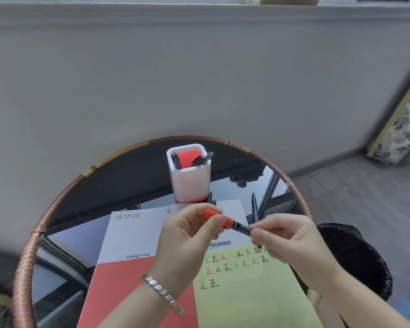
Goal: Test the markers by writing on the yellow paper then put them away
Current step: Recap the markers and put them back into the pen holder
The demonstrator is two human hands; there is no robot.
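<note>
A marker (232, 224) with a red cap and black barrel is held level above the table between both hands. My left hand (189, 235) pinches the red cap end. My right hand (287, 240) pinches the black barrel end. Below them lies the yellow paper (249, 292), with several rows of red, green and black characters on it. A white pen holder (189, 176) with a red base stands behind, with several markers inside. One black marker (254, 207) lies on the table to the right of the booklet.
The yellow paper lies on a red-and-white booklet (133, 247) on a round glass table with a woven rim (31, 242). A black bag (355, 254) sits by the right edge. A grey wall is behind; a framed picture (402, 124) leans at right.
</note>
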